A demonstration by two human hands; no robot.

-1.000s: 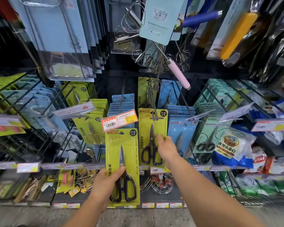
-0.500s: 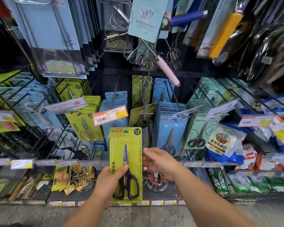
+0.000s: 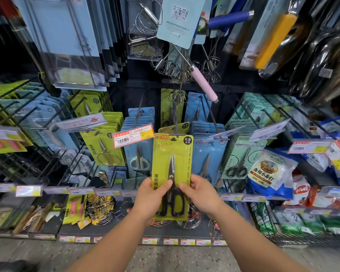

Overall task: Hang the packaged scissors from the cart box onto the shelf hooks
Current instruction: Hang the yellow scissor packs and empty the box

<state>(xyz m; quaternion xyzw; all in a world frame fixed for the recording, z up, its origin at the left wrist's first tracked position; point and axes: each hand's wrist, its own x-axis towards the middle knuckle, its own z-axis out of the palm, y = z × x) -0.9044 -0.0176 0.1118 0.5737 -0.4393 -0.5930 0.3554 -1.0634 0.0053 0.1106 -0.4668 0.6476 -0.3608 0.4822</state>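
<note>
A yellow-green pack of black-handled scissors [image 3: 172, 163] stands upright in front of the shelf. My left hand [image 3: 151, 197] grips its left edge, thumb across the front. My right hand [image 3: 201, 194] holds its right edge, thumb on the front too. The pack's top hole sits right at the tip of a black shelf hook [image 3: 176, 122], where another yellow-green pack [image 3: 173, 127] hangs tilted behind it. The cart box is out of view.
Blue scissor packs [image 3: 139, 146] hang on the hook to the left under an orange price tag [image 3: 133, 135], more blue packs [image 3: 208, 154] to the right. Whisks [image 3: 185, 61] dangle above. White bags [image 3: 271, 171] sit at right. Below runs a low shelf [image 3: 126, 230].
My left hand lifted the pack up and right to the hook tip. My right hand left the hanging pack, which slid back, and took hold of this pack's right edge.
</note>
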